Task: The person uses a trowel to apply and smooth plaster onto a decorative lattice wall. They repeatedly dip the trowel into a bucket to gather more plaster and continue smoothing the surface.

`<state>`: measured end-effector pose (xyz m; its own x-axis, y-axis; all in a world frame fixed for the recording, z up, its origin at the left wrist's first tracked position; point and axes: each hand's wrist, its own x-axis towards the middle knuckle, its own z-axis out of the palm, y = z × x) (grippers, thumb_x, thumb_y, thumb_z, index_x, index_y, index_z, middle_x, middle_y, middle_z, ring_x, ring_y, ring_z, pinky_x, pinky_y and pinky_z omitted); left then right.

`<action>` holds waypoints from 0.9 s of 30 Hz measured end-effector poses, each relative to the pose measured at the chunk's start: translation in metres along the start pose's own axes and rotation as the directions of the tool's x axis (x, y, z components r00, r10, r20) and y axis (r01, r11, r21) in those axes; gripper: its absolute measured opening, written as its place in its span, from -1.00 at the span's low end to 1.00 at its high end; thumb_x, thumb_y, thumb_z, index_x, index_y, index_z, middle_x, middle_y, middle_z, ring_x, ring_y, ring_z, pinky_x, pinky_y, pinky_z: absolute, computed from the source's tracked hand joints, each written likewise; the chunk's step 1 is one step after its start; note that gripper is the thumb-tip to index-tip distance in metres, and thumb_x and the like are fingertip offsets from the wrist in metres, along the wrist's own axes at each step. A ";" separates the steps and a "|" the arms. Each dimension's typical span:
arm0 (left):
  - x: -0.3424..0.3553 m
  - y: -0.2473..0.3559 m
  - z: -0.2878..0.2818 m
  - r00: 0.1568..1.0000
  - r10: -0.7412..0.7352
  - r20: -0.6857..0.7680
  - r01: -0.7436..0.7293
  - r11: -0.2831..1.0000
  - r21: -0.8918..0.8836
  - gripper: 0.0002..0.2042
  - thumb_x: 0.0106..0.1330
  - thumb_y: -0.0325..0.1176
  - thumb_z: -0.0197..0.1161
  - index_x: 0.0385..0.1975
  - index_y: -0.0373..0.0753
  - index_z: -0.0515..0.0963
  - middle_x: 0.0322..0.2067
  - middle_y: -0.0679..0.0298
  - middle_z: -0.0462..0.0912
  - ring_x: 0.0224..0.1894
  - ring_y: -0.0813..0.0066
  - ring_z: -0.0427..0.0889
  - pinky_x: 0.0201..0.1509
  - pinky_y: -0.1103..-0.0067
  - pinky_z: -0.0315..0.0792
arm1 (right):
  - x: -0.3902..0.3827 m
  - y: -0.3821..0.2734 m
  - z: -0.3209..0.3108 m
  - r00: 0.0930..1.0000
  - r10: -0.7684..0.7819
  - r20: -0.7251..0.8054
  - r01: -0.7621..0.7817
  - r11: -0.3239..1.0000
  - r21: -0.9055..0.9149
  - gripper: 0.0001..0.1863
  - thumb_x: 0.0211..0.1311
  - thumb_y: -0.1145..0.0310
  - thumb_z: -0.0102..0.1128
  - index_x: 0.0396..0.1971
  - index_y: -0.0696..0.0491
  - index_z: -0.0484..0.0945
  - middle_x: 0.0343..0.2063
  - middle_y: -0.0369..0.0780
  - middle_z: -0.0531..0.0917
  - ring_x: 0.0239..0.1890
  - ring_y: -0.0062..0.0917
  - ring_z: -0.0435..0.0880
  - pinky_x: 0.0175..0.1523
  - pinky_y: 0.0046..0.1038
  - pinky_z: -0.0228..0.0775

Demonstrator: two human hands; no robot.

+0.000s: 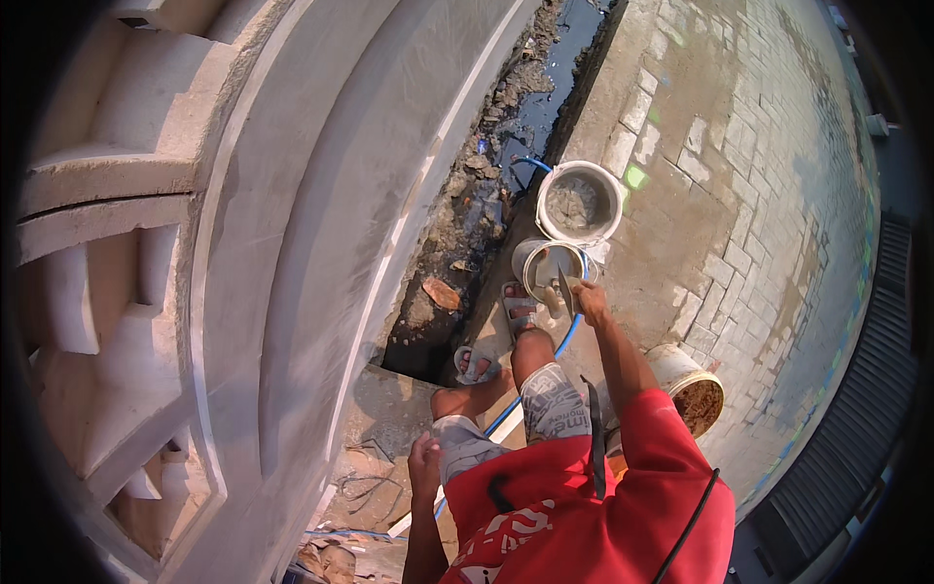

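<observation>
My right hand (588, 302) is closed around the handle of a trowel (565, 291), whose blade is over a white bucket (526, 255) with wet grey material inside. Just beyond it stands a larger white bucket (615, 226) holding cloudy grey water or a thin mix; which one I cannot tell. Beside my left thigh hangs my left hand (424, 461), fingers loosely bent, with nothing visible in it. My sandalled feet are close to the nearer bucket, one of them almost at its base.
An open drain (547, 107) with dark water and rubble runs between the smooth grey wall (321, 204) and the paving (749, 214). A blue hose (568, 336) passes by my feet. Another bucket (671, 363) lies tilted at my right, its inside brown. Wires and debris (365, 477) lie behind my left side.
</observation>
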<state>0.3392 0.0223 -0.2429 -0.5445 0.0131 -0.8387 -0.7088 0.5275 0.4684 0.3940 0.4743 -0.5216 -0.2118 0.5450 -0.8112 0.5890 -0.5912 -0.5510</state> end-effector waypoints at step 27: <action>0.095 -0.045 0.060 0.910 0.346 -0.230 -0.229 0.880 0.417 -0.75 0.26 -0.43 0.18 -0.14 -0.43 0.56 -0.32 0.14 0.65 -0.26 0.42 0.62 -0.12 0.52 0.49 | 0.180 -0.078 0.005 0.974 -0.227 -0.010 0.227 0.972 0.053 -0.62 0.26 0.41 0.00 0.04 0.22 0.55 -0.26 -0.22 0.68 -0.40 -0.60 0.60 -0.36 -0.55 0.43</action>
<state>0.3459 0.0504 -0.3605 -0.8437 -0.0011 -0.5367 -0.3118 0.8150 0.4885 0.3057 0.6154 -0.6257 -0.3325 0.6709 -0.6628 0.4834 -0.4822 -0.7306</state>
